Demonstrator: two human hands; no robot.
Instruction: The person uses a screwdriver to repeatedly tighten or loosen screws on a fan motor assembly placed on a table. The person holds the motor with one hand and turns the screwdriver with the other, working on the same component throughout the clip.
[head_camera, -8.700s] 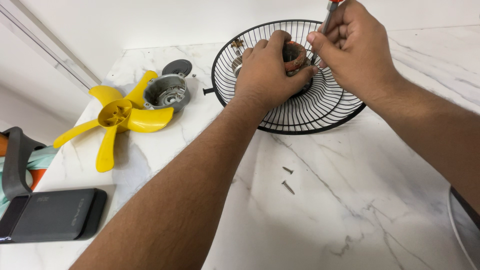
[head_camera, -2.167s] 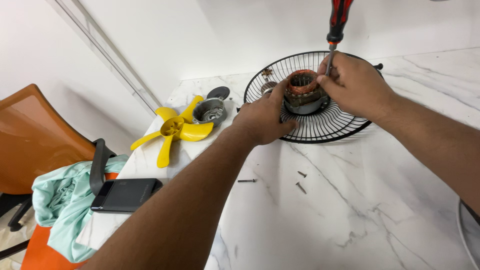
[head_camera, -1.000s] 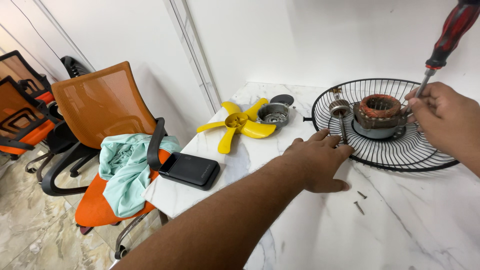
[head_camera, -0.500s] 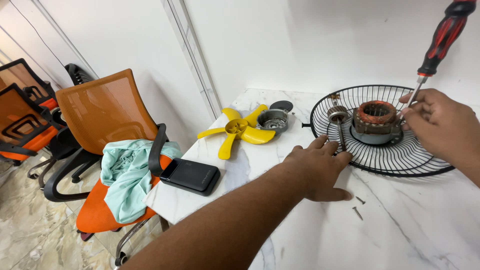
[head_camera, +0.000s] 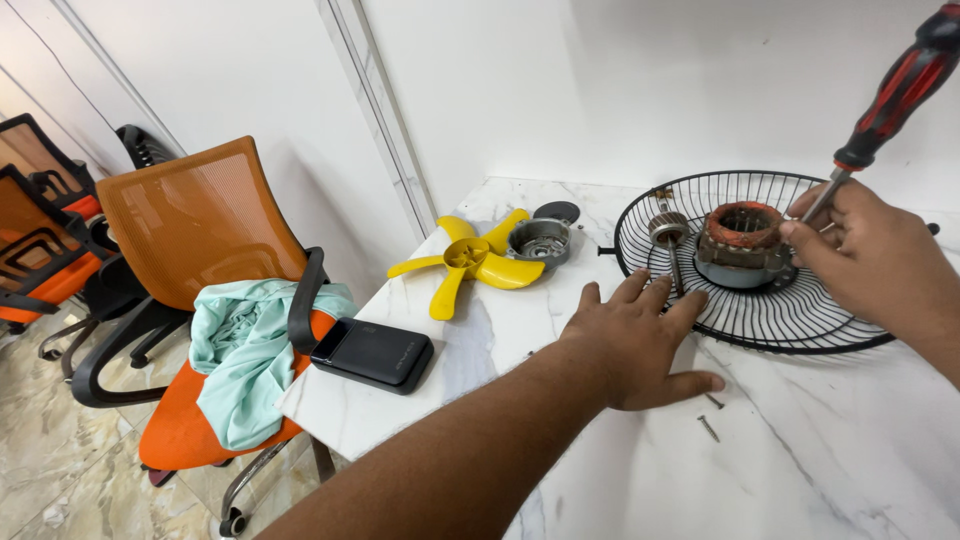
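My left hand (head_camera: 632, 340) lies flat and open on the white marble table (head_camera: 800, 470), fingertips at the near rim of a black wire fan guard (head_camera: 760, 320). A motor stator with copper windings (head_camera: 742, 240) sits in the guard's middle, and a rotor on its shaft (head_camera: 670, 235) stands beside it. My right hand (head_camera: 870, 265) grips a red and black screwdriver (head_camera: 895, 90), its tip down at the motor's right side. Two loose screws (head_camera: 708, 415) lie just right of my left thumb.
A yellow fan blade (head_camera: 465, 262) and a grey motor cover (head_camera: 538, 240) lie at the table's far left, with a black cap (head_camera: 556, 211) behind. A black power bank (head_camera: 372, 354) rests at the table's corner. Orange chairs (head_camera: 200, 230) stand left, one holding a teal cloth (head_camera: 245, 350).
My left hand has come off the motor and settled flat on the table by the guard. The view has swung left and back. My right hand keeps the screwdriver at the motor.
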